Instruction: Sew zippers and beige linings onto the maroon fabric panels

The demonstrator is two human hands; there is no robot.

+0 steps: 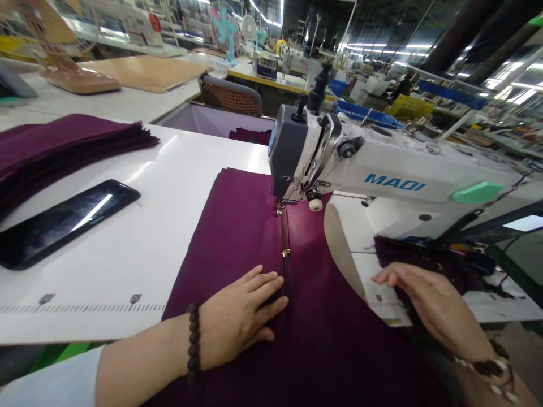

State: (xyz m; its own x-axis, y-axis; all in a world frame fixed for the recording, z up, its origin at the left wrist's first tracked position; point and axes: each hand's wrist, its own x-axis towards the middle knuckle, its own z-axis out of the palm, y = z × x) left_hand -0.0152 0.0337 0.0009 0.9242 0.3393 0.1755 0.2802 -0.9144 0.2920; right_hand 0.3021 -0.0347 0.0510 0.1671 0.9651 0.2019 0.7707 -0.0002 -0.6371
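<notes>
A dark purple fabric panel (237,226) lies on the white sewing table, partly under the needle of a sewing machine (394,175). A zipper (288,277) with a gold-coloured pull (286,253) runs down the panel from the presser foot (279,210). Flat on the panel, its fingertips touching the zipper's left side, rests my left hand (237,316), fingers spread. My right hand (436,305) hovers to the right of the panel, near a pile of dark purple pieces (428,263). Its fingers are extended and slightly bent, with nothing visible in them.
To the left, a black phone (70,220) lies before a stack of purple fabric (63,144). A ruler scale (85,308) marks the table's front edge. Behind stand a chair (231,95), a tan fan base (78,79) and a blue crate (373,113).
</notes>
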